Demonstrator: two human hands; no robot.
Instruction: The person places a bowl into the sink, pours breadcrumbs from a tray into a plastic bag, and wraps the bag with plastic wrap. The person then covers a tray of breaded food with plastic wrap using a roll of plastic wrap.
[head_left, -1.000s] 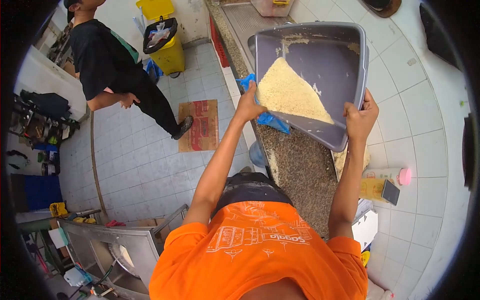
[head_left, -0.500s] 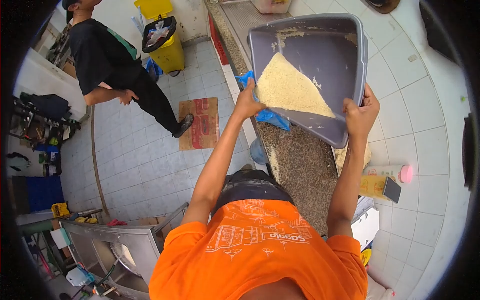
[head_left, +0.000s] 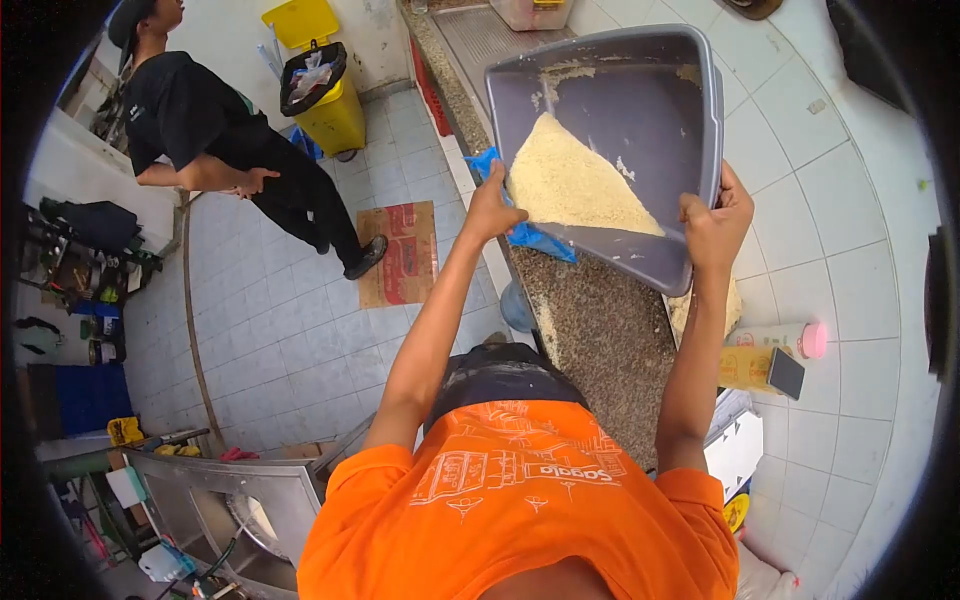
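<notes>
Between my hands a grey plastic tub (head_left: 650,120) is held tilted above the granite counter (head_left: 610,330). Pale yellow crumbly powder (head_left: 575,185) lies heaped against its lower left side, with some residue stuck to the walls. My left hand (head_left: 490,208) grips the tub's left side, thumb toward the powder. A blue plastic bag (head_left: 542,242) shows beside that hand, partly hidden under the tub. My right hand (head_left: 718,220) is closed around the rim at the right corner.
Bottles (head_left: 770,345) and a dark phone-like object (head_left: 786,373) stand by the tiled wall at right. A person in black (head_left: 200,120) stands on the floor at left, near a yellow bin (head_left: 335,115) and flattened cardboard (head_left: 398,255). A metal drainboard (head_left: 465,50) lies beyond the tub.
The tub and both hands have shifted slightly left in view, still in the same grip. The person in black has stepped and moved their arms.
</notes>
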